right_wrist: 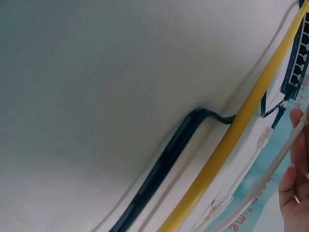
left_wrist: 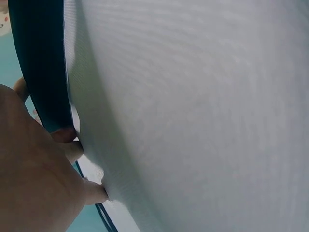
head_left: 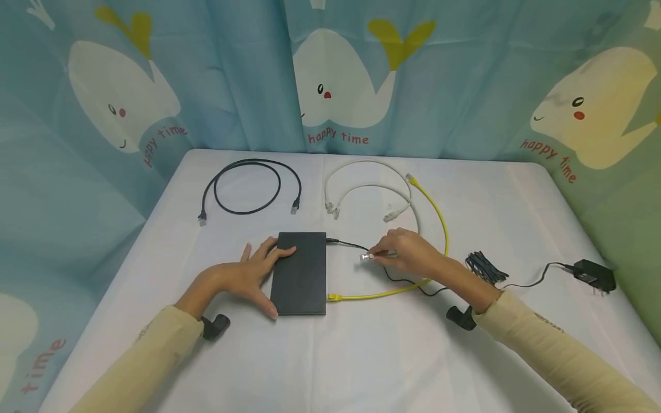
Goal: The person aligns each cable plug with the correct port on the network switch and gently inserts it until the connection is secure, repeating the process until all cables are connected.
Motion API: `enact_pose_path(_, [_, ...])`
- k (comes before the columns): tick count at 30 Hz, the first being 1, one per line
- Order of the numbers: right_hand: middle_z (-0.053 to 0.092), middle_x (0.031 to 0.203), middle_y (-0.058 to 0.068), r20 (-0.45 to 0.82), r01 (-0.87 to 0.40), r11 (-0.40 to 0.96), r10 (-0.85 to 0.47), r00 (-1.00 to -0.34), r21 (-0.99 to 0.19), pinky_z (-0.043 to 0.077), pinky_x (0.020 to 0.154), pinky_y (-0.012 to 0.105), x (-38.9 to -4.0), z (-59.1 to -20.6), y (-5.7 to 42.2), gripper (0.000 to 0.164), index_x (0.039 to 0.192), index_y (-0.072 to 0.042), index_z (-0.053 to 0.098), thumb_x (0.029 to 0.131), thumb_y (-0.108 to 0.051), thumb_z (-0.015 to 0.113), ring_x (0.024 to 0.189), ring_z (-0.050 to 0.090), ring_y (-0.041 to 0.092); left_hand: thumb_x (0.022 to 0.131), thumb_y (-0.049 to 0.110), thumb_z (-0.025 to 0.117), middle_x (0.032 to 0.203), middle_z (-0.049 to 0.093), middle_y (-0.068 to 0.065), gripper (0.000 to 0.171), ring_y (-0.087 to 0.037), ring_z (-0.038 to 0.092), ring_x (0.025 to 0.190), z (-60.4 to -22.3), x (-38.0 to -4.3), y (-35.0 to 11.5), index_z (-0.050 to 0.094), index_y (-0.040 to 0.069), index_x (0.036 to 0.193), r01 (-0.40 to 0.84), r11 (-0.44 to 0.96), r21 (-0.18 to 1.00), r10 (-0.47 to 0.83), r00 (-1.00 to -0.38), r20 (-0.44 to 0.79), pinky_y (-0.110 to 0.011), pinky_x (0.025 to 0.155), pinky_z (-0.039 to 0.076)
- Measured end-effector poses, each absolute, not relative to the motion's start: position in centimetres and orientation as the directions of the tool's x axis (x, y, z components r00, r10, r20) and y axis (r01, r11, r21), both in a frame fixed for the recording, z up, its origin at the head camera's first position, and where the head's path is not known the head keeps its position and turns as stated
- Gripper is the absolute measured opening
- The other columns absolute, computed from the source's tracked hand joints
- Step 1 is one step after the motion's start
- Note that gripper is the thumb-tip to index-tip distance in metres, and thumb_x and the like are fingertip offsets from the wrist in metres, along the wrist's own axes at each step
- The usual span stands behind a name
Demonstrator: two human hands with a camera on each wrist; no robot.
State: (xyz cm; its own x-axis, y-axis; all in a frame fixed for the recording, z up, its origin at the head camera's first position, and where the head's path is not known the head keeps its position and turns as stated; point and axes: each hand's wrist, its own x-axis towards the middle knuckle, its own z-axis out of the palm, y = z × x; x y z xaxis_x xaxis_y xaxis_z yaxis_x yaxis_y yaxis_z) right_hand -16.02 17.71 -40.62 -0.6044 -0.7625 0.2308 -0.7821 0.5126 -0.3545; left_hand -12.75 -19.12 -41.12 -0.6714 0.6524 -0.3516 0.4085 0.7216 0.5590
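Observation:
A flat black network switch [head_left: 299, 278] lies mid-table, and its row of ports [right_wrist: 298, 58] faces right. My left hand [head_left: 240, 278] steadies its left side with fingers spread, the index finger on top and the thumb at the near left corner. To the right of the switch, my right hand [head_left: 413, 252] pinches a white network cable [right_wrist: 265, 179] just behind its clear plug [head_left: 366, 257], which points left toward the ports. A yellow network cable [head_left: 445, 229] is plugged in at the near end of the port side. At the far end, a black power cord [head_left: 353, 245] is plugged in.
Beyond the switch lie a coiled black network cable [head_left: 248, 162] and another white cable [head_left: 369, 161]. The power cord runs right under my right forearm to a bundled length [head_left: 485, 268] and a black adapter [head_left: 595, 275]. Whale-print curtains [head_left: 248, 86] enclose the table.

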Motion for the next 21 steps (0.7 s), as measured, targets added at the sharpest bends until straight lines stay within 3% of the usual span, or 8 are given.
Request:
enact_pose_path(15, [0.069,0.085,-0.013,0.102,-0.666,0.513,-0.746,-0.658,-0.541,0.047,0.061,0.022,-15.5,-41.0,16.7,0.01,0.093,-0.013,0.076,0.084,-0.017,0.072,0.073,0.057,0.0,0.055,0.059,0.084,0.151,-0.006,-0.022,0.124,-0.036,-0.008,0.139,-41.1,-12.9,-19.1,0.012,0.022,0.15,0.406,0.72,0.564,0.652,-0.673,-0.349,-0.063,0.102,-0.012])
enact_pose_path(21, [0.069,0.084,-0.012,0.083,-0.66,0.511,-0.754,-0.652,-0.551,0.049,0.066,0.023,-15.4,-41.2,16.2,0.01,0.092,-0.013,0.076,0.083,-0.016,0.073,0.076,0.06,0.0,0.055,0.059,0.084,0.151,-0.005,-0.022,0.125,-0.036,-0.008,0.139,-41.1,-12.8,-19.1,0.012,0.021,0.15,0.403,0.723,0.56,0.648,-0.676,-0.35,-0.063,0.102,-0.012])
